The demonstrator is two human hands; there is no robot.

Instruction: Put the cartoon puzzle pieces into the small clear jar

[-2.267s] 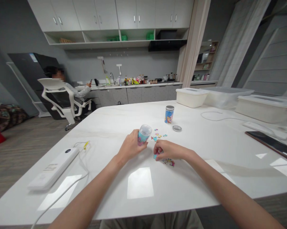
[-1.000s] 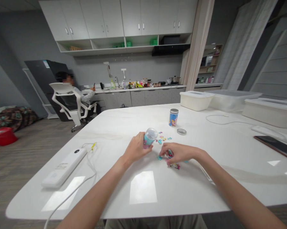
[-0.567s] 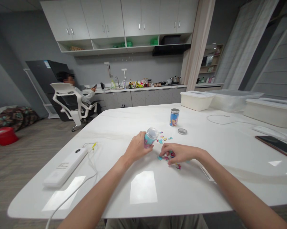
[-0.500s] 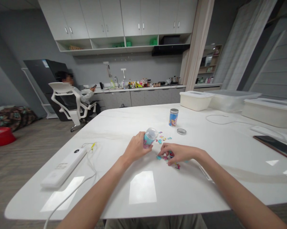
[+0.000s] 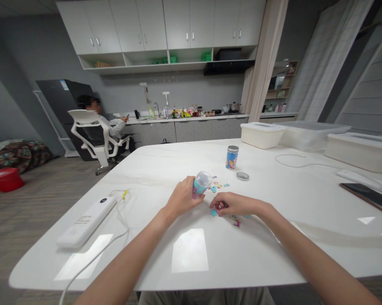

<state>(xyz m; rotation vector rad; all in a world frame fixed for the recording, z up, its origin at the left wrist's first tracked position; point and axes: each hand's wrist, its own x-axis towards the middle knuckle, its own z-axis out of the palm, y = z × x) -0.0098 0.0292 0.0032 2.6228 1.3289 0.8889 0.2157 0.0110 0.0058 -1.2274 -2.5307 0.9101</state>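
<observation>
My left hand is wrapped round a clear jar with a blue and pink label, tilted above the table with its round end facing up toward me. Just to its right, my right hand is low over the white tabletop, fingers curled and pinched on small colourful jigsaw puzzle pieces, partly hidden by the fingers. A light blue puzzle piece lies by the fingertips, and more puzzle pieces lie under the palm. Beyond the hands is another loose group of puzzle pieces.
A second, lidded jar stands upright behind the pieces, with a round metal-rimmed lid lying near it. A white power strip with a cable lies left. Storage boxes and a phone are right. A seated person is behind.
My right hand's fingers have drawn together round puzzle pieces, where they were spread more widely before. My left hand still holds the jar in nearly the same place. The view has shifted slightly.
</observation>
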